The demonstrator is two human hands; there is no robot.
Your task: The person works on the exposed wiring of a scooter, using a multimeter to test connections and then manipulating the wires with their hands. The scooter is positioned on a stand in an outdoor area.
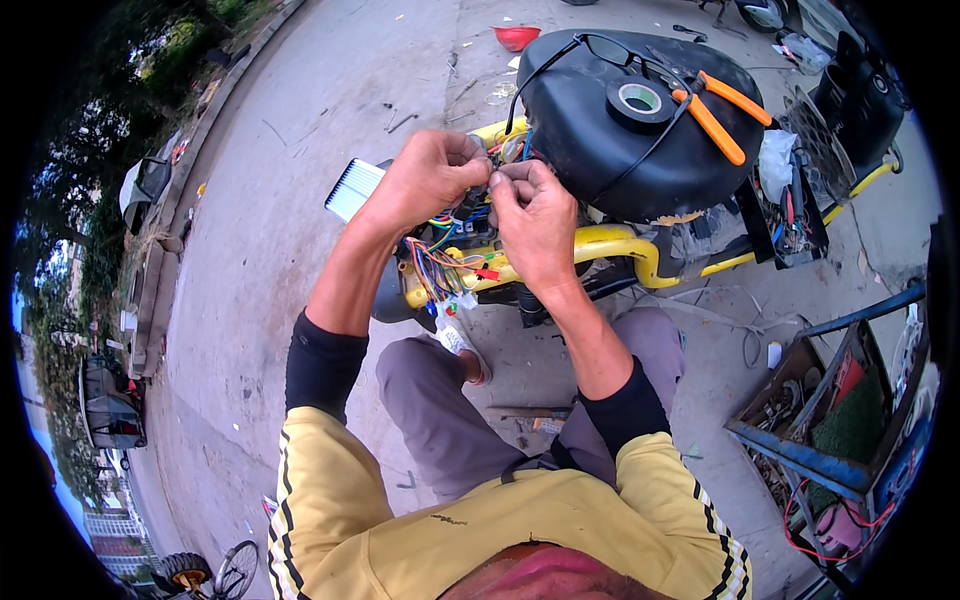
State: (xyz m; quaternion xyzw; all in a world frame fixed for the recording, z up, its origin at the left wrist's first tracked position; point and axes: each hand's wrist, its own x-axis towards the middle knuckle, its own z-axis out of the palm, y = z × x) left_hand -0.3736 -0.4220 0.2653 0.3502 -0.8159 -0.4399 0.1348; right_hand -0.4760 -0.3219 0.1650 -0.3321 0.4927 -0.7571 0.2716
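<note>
My left hand (428,180) and my right hand (538,225) meet fingertip to fingertip above the yellow tubular frame (600,243) of a vehicle. Both are closed in a pinch, and the fingers hide whatever small thing is between them. Thin wires (508,148) show just beyond the fingertips. Below my hands, a bundle of coloured wires (432,268) hangs over the frame, with a red connector (487,273) and white connectors (463,301) on it. A silver finned box (354,189) sits left of my left wrist.
A black seat (590,150) right of my hands carries a roll of black tape (655,118), orange-handled pliers (715,128) and eyeglasses (607,50). A red bowl-shaped thing (516,38) lies beyond. At lower right stands a metal tool cart (800,455); a strap (725,318) lies nearby.
</note>
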